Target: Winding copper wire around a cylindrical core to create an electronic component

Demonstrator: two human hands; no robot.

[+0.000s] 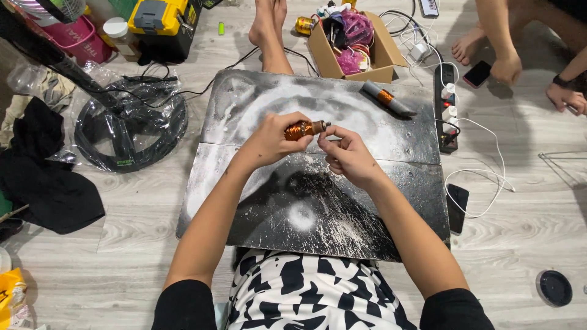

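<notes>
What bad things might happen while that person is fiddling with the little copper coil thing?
1. The copper-wound coil is pinched only by fingertips of the left hand and right hand above the black board; it might slip and drop.
2. A second coil lies near the board's far edge and might roll off.
3. The white cable loops across the floor by the power strip; a foot might snag it.

Both bare forearms reach forward and angle inward so the hands meet. The left hand (269, 139) is curled in a closed grip, knuckles up. The right hand (347, 156) pinches with fingertips toward the left.
</notes>
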